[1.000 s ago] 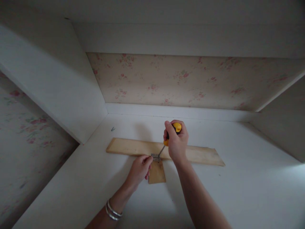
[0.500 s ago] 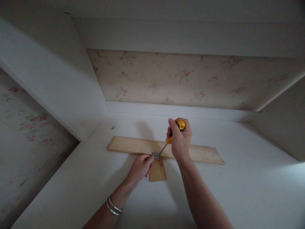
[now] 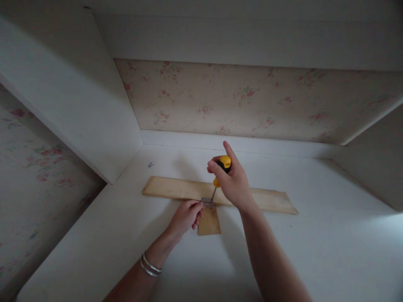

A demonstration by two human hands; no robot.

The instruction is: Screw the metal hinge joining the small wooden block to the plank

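Observation:
My right hand point(image 3: 233, 178) holds a yellow and black screwdriver point(image 3: 225, 162), index finger lifted away from the handle. The screwdriver's tip rests at the right part of a small metal hinge point(image 3: 207, 202). That hinge lies where a long wooden board point(image 3: 176, 188) meets a short wooden piece point(image 3: 209, 221) below it. With thumb and fingers pinched, my left hand point(image 3: 186, 217) presses at the hinge's left edge. Whether a screw sits under the tip is too small to tell.
A few small screws point(image 3: 150, 165) lie on the white surface point(image 3: 126, 226) behind the long board. White panels point(image 3: 78, 96) rise at the left and right, and a white beam point(image 3: 236, 42) crosses above the floral wall point(image 3: 201, 100).
My right hand has turned on the screwdriver and its index finger has come off the handle. The screwdriver now stands more upright. My left hand keeps its place at the hinge.

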